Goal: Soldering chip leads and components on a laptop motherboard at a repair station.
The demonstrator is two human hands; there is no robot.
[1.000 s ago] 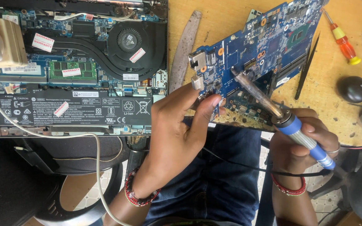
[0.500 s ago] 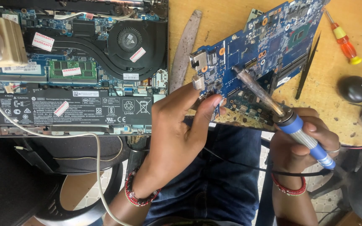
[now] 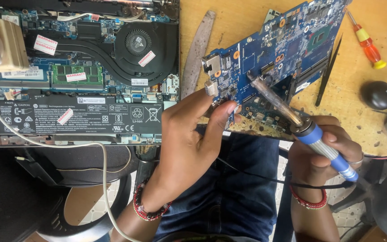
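Desk: a worn wooden desk point(image 3: 247, 27) was seen from above, scarred and speckled near its right edge.
Circuit board: a blue circuit board point(image 3: 287, 49) was held tilted over the near edge of the desk, right of centre, its far corner raised toward the top of the view.
Left hand: the left hand point(image 3: 193, 134) was closed on the near left corner of the circuit board, thumb and fingertips pinched beside the metal ports.
Soldering iron: a soldering iron point(image 3: 301, 121) with a blue handle was laid diagonally across the board, its metal tip set against the board's middle.
Right hand: the right hand point(image 3: 323, 157) was wrapped firmly around the soldering iron's handle, near the desk's near edge; a ring was seen on one finger.
Wrists: red beaded bracelets were worn on both wrists.
Laptop: an opened laptop point(image 3: 77, 71) lay on the left, its fan, memory and black battery exposed.
Metal strip: a grey metal strip point(image 3: 198, 54) lay between the laptop and the board.
Screwdriver: a red and yellow screwdriver point(image 3: 366, 40) lay far right.
Round object: a black round object point(image 3: 378, 95) lay right of the board; what it was could not be told.
Cable: a white cable point(image 3: 45, 143) ran past the laptop's near edge.
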